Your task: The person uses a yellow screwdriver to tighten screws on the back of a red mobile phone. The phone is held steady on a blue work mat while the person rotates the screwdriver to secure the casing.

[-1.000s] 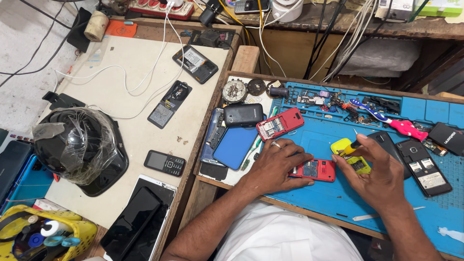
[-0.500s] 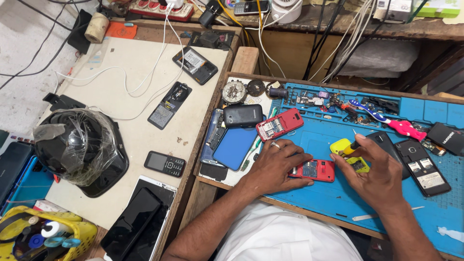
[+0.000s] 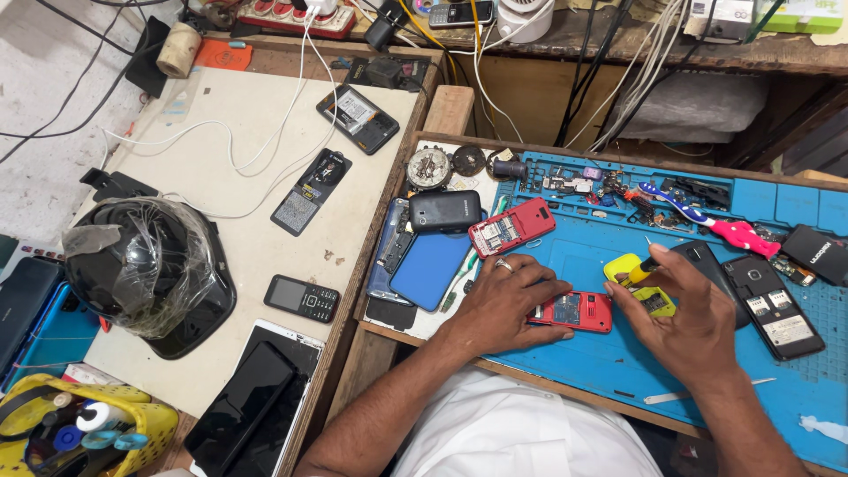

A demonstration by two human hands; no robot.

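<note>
Red plastic marks the opened phone (image 3: 572, 311) under work, lying flat on the blue work mat (image 3: 618, 362) near the front edge of the counter (image 3: 389, 340). The left hand (image 3: 505, 305), a ring on one finger, presses down on the phone's left end, fingers (image 3: 541, 291) spread flat over it rather than curled round it. The right hand (image 3: 693, 322) sits just beside the phone's right end, fingers closed on a yellow-handled screwdriver (image 3: 638, 269), which angles toward a yellow phone part (image 3: 643, 287) touching the red phone's right side. Behind the hands lie a second red phone (image 3: 512, 226), a blue phone back (image 3: 430, 270) and a black phone (image 3: 444, 210). Two dark open phones (image 3: 760, 300) lie right of the right hand. A plastic-wrapped black helmet (image 3: 146, 269) rests on the pale side table (image 3: 256, 247), well apart.
</note>
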